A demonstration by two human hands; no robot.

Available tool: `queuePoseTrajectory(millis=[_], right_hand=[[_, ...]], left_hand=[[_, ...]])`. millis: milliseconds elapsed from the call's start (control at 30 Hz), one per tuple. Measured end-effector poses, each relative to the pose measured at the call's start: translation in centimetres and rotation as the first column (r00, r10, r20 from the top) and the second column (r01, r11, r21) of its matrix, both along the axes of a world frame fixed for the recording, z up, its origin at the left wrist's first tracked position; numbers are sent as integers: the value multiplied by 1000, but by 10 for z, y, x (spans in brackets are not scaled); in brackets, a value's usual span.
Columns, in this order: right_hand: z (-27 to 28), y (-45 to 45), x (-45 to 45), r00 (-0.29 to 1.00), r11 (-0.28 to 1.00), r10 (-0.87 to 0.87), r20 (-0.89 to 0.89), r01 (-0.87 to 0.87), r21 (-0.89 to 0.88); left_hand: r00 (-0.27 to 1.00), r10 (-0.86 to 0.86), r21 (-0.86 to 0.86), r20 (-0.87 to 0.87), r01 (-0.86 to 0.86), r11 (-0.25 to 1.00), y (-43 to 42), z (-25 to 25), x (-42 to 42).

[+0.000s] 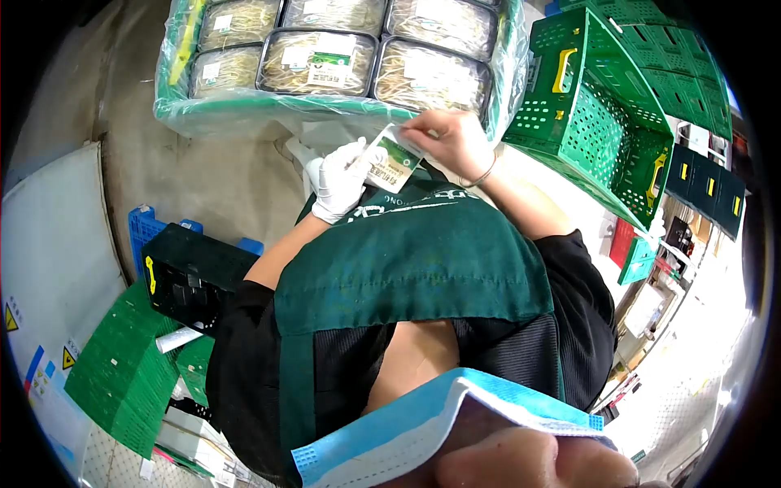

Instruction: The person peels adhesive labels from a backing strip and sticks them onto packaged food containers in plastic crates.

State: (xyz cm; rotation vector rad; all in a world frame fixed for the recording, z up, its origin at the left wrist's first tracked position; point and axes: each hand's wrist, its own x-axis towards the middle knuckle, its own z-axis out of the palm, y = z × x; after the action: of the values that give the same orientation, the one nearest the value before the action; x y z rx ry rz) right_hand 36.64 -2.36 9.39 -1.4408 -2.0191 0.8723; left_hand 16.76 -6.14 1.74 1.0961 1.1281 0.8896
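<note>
My gloved left hand (339, 180) grips the left side of a green and white printed label (396, 161) in front of my apron. At the label's upper right corner, the fingers of my bare right hand (457, 142) are pinched together on it. Just beyond my hands stands a green crate (220, 107) lined with clear plastic. Inside it, black trays of pale sprouts under clear film sit in rows. One front tray (281, 77) bears a similar green and white label, and several trays carry small white stickers.
To the right, an open green crate (569, 122) with yellow handles lies tilted beside more stacked green crates (683, 65). At the left are a black crate (195, 276), a blue pallet (146, 228) and green crates (122, 366).
</note>
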Motion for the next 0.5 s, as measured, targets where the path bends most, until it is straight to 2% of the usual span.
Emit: queuePoseTrajectory(millis=[33, 67, 100, 133, 167, 200, 233, 267, 300, 333, 400, 433, 467, 500], right_hand=[[2, 9, 13, 997, 990, -11, 79, -1, 141], [-8, 29, 39, 970, 972, -85, 230, 30, 235], [7, 51, 59, 945, 958, -260, 196, 227, 178], [11, 74, 86, 960, 962, -273, 56, 270, 48], [15, 88, 104, 979, 974, -191, 66, 181, 138], [2, 95, 111, 992, 974, -124, -8, 123, 193], [-6, 92, 109, 990, 968, -84, 110, 55, 246], [-15, 89, 103, 973, 957, -51, 227, -17, 289], [-23, 85, 97, 944, 960, 23, 330, -113, 256], [-48, 78, 96, 880, 948, -18, 476, -137, 288], [-70, 64, 83, 797, 909, -144, 587, -129, 397], [-73, 60, 81, 776, 933, -186, 603, -54, 357], [-72, 55, 81, 780, 932, -182, 599, -58, 358], [-61, 47, 79, 753, 899, -265, 602, -32, 436]], left_hand=[[984, 94, 8, 153, -97, 995, -3, 0, 10], [984, 103, 5, 146, -105, 995, -6, 1, 15], [998, -39, -41, 58, 41, 998, -1, 27, 21], [983, -184, -102, -19, 182, 978, 0, 41, 26], [931, -251, -5, -265, 259, 966, 0, 41, 27], [933, -240, -5, -268, 248, 969, -5, 29, 29], [998, -11, -57, -63, 7, 998, -14, 12, 30], [963, 238, -154, 127, -218, 964, -22, -5, 28], [927, 334, -206, 170, -298, 932, -24, -8, 27], [839, 453, -270, 301, -381, 884, -24, 7, 35], [854, 481, -170, 200, -453, 875, -27, 1, 35], [852, 486, -169, 195, -459, 872, -30, 0, 34], [849, 492, -177, 194, -463, 869, -30, -1, 33], [846, 496, -186, 195, -465, 866, -30, 0, 32]])
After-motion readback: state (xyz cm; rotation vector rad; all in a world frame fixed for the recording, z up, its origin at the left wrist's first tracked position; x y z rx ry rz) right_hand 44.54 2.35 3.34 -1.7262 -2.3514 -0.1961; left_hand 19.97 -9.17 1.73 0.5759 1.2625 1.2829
